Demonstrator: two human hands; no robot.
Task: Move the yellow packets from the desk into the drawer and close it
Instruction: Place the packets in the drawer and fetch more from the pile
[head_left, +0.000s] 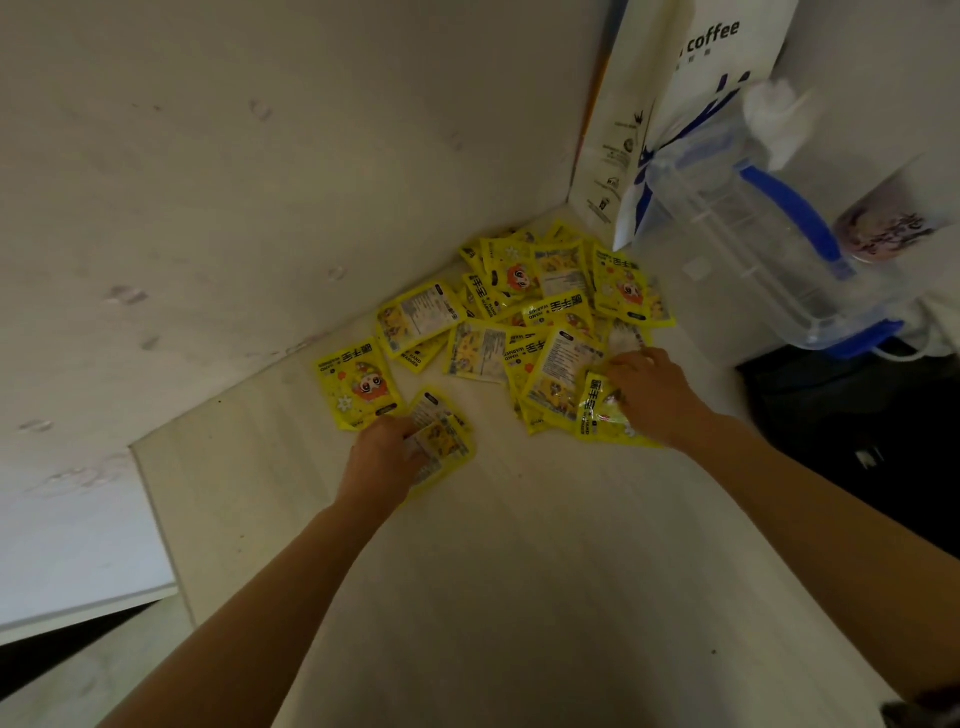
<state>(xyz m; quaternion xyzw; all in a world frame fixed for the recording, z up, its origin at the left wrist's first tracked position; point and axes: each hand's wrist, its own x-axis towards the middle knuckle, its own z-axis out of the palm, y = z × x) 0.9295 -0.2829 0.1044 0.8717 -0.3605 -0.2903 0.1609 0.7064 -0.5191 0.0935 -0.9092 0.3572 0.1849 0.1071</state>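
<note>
Nearest the camera, two bare forearms reach forward over the pale wood-grain desk (519, 597). The left hand (382, 462) has its fingers curled round a yellow packet (447, 441) that lies apart from the rest, its long axis running from near-right to far-left, with the printed back face up; whether it is lifted off the desk or only pressed to it cannot be told. Just beyond that hand lies a single packet (358, 382), cartoon face up, its long axis pointing roughly away from the camera and leaning a little left. The right hand (654, 397) is curled over the near edge of the main heap, fingers closed on a glossy packet (602, 410) whose long axis runs roughly near to far. Behind both hands the pile of packets (524, 312) spreads into the corner where the desk meets the white wall (234, 182), the packets overlapping at all angles, some showing the front, some the back. Right of the pile stands a clear plastic jug (769, 249) with a blue handle, tilted in this view, and behind it a white paper bag (675, 104) printed "coffee". A drink cup (893, 218) shows at the far right, blurred.
</note>
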